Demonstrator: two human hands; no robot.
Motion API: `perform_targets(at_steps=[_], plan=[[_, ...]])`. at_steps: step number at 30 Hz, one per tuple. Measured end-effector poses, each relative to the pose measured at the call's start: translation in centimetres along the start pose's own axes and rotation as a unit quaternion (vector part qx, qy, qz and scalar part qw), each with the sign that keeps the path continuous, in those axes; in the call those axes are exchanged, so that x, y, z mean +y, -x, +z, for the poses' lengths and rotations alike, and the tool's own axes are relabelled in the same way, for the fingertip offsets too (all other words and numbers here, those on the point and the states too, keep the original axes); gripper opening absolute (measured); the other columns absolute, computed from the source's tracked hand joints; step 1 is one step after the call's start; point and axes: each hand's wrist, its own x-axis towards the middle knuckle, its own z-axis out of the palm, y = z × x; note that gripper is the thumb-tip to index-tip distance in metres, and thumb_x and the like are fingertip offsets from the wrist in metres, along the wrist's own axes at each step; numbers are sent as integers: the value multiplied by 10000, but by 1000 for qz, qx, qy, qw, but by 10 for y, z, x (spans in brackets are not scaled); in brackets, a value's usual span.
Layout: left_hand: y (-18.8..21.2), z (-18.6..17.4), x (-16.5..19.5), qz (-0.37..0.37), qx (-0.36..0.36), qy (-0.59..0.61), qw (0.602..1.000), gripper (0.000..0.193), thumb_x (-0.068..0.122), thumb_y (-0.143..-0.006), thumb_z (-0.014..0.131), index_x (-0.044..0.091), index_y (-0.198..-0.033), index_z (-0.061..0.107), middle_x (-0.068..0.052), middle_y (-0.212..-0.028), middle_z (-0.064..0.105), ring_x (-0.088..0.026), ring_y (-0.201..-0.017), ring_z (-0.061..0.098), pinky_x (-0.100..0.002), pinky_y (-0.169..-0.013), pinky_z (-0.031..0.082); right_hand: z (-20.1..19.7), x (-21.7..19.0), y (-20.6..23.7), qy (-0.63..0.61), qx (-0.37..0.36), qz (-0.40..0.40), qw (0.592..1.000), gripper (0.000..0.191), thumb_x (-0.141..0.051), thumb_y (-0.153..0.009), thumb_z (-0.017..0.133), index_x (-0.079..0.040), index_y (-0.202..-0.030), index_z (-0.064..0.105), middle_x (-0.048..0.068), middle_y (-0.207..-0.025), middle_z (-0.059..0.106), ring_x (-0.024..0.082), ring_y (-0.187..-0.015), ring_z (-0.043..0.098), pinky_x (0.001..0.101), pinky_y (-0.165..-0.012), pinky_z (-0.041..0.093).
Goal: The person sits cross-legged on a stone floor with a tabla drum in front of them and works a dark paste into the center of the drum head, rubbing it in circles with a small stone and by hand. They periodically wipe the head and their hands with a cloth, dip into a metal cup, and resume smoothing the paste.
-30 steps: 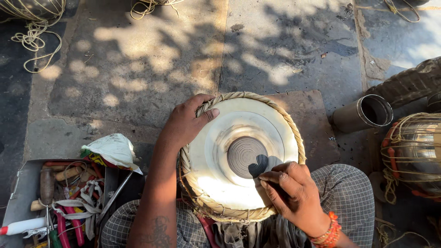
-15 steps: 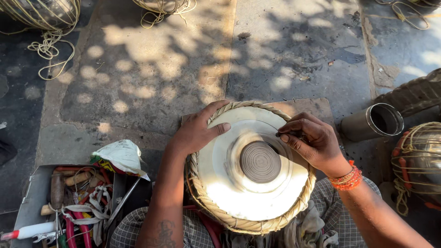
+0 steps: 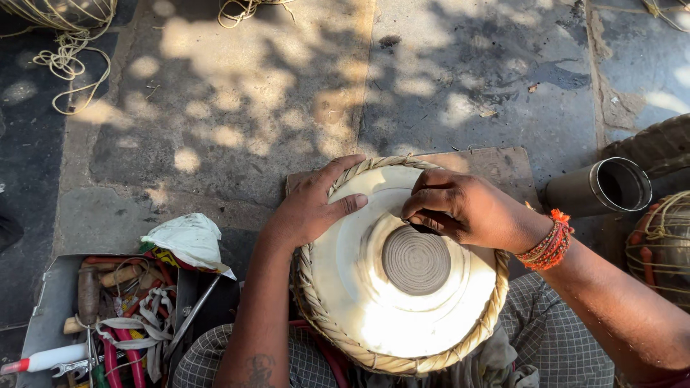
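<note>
the drum (image 3: pixel 399 287) sits in the person's lap at the lower middle of the view, its pale skin ringed by a braided rim and a dark round patch (image 3: pixel 415 260) at its centre. the left hand (image 3: pixel 313 208) lies spread and flat over the rim at about ten o'clock, thumb out across the skin, steadying it. the right hand (image 3: pixel 460 208) is curled at about one o'clock, fingertips pinched on something small and dark at the patch's upper edge; what it is cannot be told. judging from this, a slip of the pinched hand could scratch the patch or score the pale skin, and a loosened left hand would probably let the drum turn. a tool box (image 3: pixel 54 309) lies at eight o'clock, a metal cylinder (image 3: pixel 596 188) at three.
</note>
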Motion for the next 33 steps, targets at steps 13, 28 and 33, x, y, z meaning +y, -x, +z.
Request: perform_targets(at_steps=[13, 28, 33], plan=[[-4, -4, -3, -33, -9, -11, 999, 777, 595, -781, 703, 404, -1495, 464, -63, -1559, 523, -332, -1427, 496, -526, -1130, 426, 11, -34, 52, 97, 121, 42, 987, 258, -84, -784, 791, -63, -1024, 699, 79, -919, 633, 275, -834, 677, 387, -722, 575], [8, -11, 7, -203, 79, -154, 964, 784, 683, -866, 593, 186, -1471, 551, -169, -1348, 724, -334, -1275, 694, -478, -1101, 532, 55, -35, 75, -43, 365, 122, 922, 118, -128, -948, 742, -34, -1016, 721, 48, -1019, 695, 144, -907, 676, 266, -789, 536], [-3, -1, -3, 15, 68, -133, 989, 869, 635, -821, 679, 221, -1533, 401, -140, -1558, 472, -372, -1400, 475, -540, -1108, 412, 29, -1, 51, -111, 271, 107, 950, 186, -158, -962, 722, -8, -1070, 731, 42, -1053, 687, 113, -914, 675, 274, -792, 549]])
